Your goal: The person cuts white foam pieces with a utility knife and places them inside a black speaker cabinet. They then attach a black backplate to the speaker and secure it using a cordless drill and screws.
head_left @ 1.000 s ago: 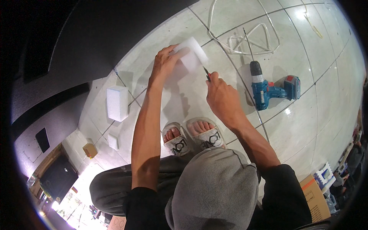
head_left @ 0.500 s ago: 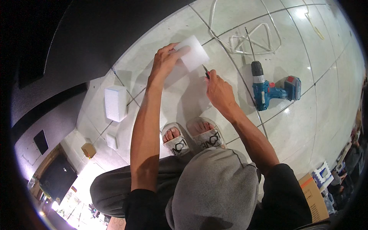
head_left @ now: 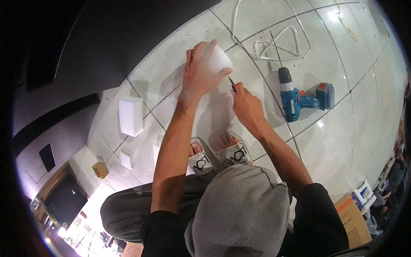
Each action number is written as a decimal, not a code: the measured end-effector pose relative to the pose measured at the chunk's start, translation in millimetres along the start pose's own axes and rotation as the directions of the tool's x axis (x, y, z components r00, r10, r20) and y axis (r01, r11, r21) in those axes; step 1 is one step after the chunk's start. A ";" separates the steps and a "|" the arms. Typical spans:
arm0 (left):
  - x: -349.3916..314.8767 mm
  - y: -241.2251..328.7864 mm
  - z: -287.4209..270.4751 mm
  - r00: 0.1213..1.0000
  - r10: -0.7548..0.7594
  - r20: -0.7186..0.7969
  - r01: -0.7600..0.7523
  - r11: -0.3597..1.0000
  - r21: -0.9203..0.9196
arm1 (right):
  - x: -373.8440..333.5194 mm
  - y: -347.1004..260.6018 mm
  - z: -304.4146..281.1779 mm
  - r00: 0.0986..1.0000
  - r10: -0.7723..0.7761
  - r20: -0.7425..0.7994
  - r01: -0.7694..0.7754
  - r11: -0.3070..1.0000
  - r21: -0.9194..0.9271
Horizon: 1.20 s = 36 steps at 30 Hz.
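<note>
A white foam block point(head_left: 221, 59) is in my left hand point(head_left: 198, 73), whose fingers and thumb wrap around its sides above the tiled floor. My right hand point(head_left: 249, 107) is closed on a small knife point(head_left: 233, 86) with a red and black handle. The knife's thin dark blade points up toward the block's lower corner; whether it touches the foam I cannot tell. To the left on the floor stands a larger white foam block point(head_left: 131, 116), with a small white piece point(head_left: 126, 159) nearer to me. Another white piece point(head_left: 157, 147) shows partly behind my left forearm.
A teal cordless drill point(head_left: 295, 100) with a long bit lies to the right. Beyond it is a loose white strap point(head_left: 280, 55). A big black cabinet-like body point(head_left: 107, 47) fills the upper left. A small brown block point(head_left: 100, 170) sits lower left, a cardboard box point(head_left: 353, 220) lower right.
My left hand has shifted right and turned, its fingers now wrapping the foam block, which has rotated. The right hand with the knife has moved slightly down and right.
</note>
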<state>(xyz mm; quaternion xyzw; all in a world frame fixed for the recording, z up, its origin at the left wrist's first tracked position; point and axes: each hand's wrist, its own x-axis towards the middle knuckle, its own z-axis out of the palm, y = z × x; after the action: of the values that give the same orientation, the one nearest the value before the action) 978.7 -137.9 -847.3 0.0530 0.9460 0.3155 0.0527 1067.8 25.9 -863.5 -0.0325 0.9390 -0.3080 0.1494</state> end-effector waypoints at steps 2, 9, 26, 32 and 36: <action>4.5 -12.0 -11.5 0.994 -0.072 0.081 0.083 0.987 -0.139 | -12.5 -10.2 -15.9 1.000 0.020 0.021 -0.020 1.000 -0.024; 18.7 -39.4 -27.6 0.946 -0.235 0.223 0.288 0.924 -0.252 | 6.2 -19.0 -15.0 0.998 0.011 0.067 -0.008 0.999 -0.042; 17.3 3.8 -19.4 1.000 0.018 -0.003 -0.017 0.978 0.210 | -24.3 34.6 6.0 0.999 -0.002 -0.039 -0.002 0.993 -0.122; 28.1 17.2 -66.9 0.998 0.063 -0.019 -0.064 0.996 -0.054 | -16.2 3.3 -27.7 0.999 0.025 -0.040 -0.025 1.000 0.003; 26.3 59.4 -140.9 0.944 0.324 -0.067 -0.322 0.946 0.038 | 28.6 -65.3 -94.4 0.992 0.002 -0.126 0.103 0.571 0.814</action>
<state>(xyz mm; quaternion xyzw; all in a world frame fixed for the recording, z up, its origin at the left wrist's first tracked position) 937.9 -170.4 -701.2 0.1966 0.9299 0.3089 -0.0349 1010.0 22.5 -760.2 0.0309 0.6958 -0.7125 0.0855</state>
